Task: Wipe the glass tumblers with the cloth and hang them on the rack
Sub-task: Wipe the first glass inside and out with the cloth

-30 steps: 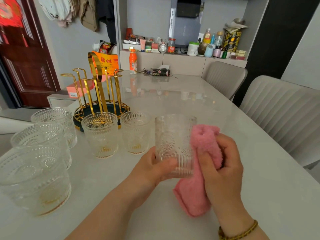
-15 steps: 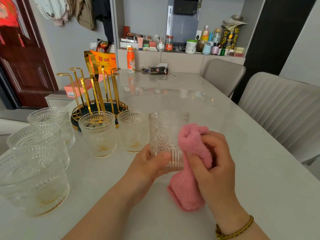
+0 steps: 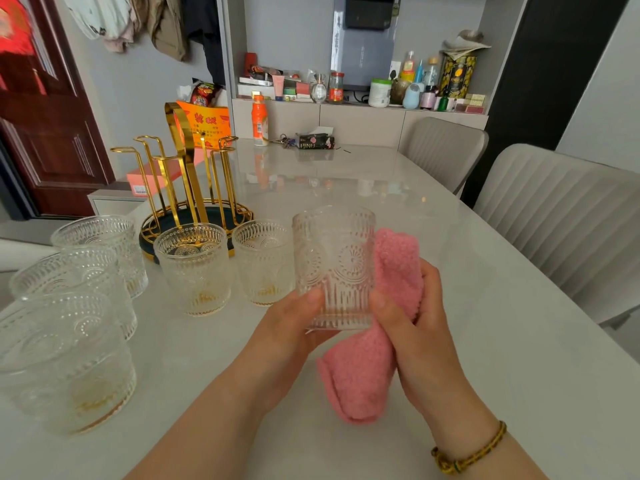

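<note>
Left hand [image 3: 291,327] fingers grasp tumbler [image 3: 334,268] low, above the bench [image 3: 485,341]; right hand [image 3: 412,317] fingers press pink cloth [image 3: 367,368] to its side. Glass likely rigid, fragile, slick; grip ribbed base.

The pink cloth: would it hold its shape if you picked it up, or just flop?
Probably flops: the pink cloth bunches against the tumbler and droops below the right hand gripping it. Its fluffy pile suggests it is light and unlikely to slip from a grip.
</note>
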Available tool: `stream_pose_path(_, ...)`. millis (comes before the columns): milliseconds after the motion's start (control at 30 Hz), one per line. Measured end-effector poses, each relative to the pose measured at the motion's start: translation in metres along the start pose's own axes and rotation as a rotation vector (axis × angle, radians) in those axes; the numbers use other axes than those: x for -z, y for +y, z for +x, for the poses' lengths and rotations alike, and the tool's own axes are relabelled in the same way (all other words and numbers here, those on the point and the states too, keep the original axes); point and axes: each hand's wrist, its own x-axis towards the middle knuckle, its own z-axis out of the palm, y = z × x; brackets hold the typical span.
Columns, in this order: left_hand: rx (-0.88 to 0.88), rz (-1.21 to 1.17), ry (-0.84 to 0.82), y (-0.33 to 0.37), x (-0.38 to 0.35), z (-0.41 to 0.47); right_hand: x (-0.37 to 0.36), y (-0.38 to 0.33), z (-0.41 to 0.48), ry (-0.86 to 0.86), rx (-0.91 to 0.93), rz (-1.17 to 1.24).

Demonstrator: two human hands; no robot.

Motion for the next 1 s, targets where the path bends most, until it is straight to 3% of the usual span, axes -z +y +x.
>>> stream_pose_path(200,0.031,0.099,0.233,-0.003,-0.003,0.003,0.003,0.003,0.002,0.135,0.144,-0.162)
stream_pose_path(300,0.111,0.159,0.24,-0.006,-0.007,0.003,0.0,0.008,0.0,0.167,0.221,-0.271)
stream_pose_path(500,0.062,0.2,0.232,-0.008,-0.004,0.002,-0.002,0.008,0.0,0.096,0.372,-0.459)
stream_pose_path(633,0.07,0.119,0.173,-0.006,0.001,0.004,-0.003,0.002,0.012,0.167,0.253,-0.283)
stream_pose_path(767,0.001,-0.037,0.155,0.0,0.003,0.002,-0.004,0.004,0.021,0.077,-0.04,-0.154)
stream_pose_path(833,-0.055,-0.098,0.122,0.003,0.003,0.001,-0.004,0.005,0.011,0.037,-0.066,-0.17)
stream_pose_path(1000,-0.044,-0.063,0.124,0.002,0.006,0.003,-0.009,-0.004,-0.006,0.032,0.329,-0.382)
